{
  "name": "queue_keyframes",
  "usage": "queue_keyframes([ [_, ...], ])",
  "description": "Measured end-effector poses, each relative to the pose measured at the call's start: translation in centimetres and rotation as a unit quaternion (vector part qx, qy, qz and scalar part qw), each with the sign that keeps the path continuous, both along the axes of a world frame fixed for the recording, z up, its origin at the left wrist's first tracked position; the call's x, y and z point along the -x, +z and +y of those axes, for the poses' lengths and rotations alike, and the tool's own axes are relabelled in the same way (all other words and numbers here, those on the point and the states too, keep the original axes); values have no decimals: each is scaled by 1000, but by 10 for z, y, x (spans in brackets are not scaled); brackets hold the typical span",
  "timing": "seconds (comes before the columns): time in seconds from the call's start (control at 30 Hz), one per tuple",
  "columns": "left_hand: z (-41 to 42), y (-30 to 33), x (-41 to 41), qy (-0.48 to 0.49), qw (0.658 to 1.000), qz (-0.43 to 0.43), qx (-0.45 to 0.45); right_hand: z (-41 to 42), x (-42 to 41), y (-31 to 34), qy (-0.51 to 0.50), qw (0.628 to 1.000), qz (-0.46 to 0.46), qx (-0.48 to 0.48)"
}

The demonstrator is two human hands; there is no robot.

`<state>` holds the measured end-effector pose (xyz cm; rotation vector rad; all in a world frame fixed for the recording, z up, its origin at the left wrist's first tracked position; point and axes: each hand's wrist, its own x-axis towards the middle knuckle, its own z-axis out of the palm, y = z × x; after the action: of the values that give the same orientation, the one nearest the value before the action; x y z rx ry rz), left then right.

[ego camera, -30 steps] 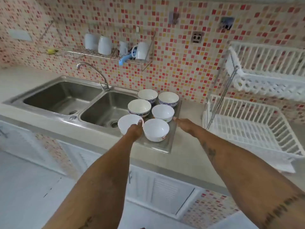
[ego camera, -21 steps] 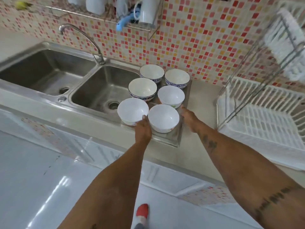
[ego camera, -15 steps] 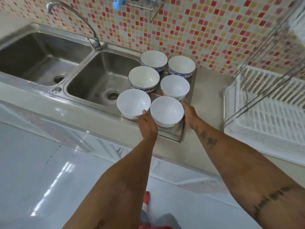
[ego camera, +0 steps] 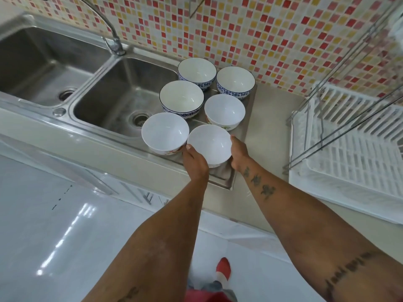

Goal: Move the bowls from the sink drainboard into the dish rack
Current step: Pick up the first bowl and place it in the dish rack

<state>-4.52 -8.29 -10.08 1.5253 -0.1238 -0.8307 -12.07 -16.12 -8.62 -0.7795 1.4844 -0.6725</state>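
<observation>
Several bowls stand on the steel drainboard (ego camera: 250,110) right of the sink. The nearest white bowl (ego camera: 209,142) sits at the front, with my left hand (ego camera: 195,163) cupping its left side and my right hand (ego camera: 238,154) cupping its right side. Another white bowl (ego camera: 165,131) stands to its left and a third white bowl (ego camera: 224,111) behind it. Three blue-patterned bowls (ego camera: 181,98) fill the back rows. The white dish rack (ego camera: 353,153) stands on the counter to the right, holding no dishes in its visible lower tier.
A double steel sink (ego camera: 122,92) with a curved tap (ego camera: 111,38) lies to the left. Slanted metal rods (ego camera: 349,62) of the rack frame rise over its lower tier. A mosaic tile wall (ego camera: 272,29) runs along the back. The counter's front edge (ego camera: 250,216) lies under my forearms.
The view has tilted down and come closer to the bowls. Both hands have closed in from either side onto the nearest white bowl.
</observation>
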Motion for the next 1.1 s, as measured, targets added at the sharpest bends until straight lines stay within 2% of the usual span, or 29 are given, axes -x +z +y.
queue_keyframes([
  [0.17,-5,5,5,25,999,31,2,1,-3,5,-42,997,-42,-40],
  [0.3,-12,33,13,55,994,78,56,2,0,23,-64,996,-66,-18],
  [0.5,-32,116,21,87,972,141,165,-15,9,112,-82,986,-110,96],
  [0.63,-43,204,34,61,954,172,236,-15,25,200,-88,956,-136,243],
  [0.73,-54,269,46,10,914,233,331,-9,51,266,-86,921,-161,343],
  [0.8,-60,307,56,-56,895,257,360,-6,74,306,-106,892,-182,400],
  [0.93,-64,363,94,-251,850,286,363,0,128,361,-154,849,-174,474],
  [1.03,-65,389,131,-376,814,304,323,1,172,382,-191,829,-152,504],
  [1.1,-63,401,156,-460,777,304,304,-1,201,387,-215,821,-148,508],
])
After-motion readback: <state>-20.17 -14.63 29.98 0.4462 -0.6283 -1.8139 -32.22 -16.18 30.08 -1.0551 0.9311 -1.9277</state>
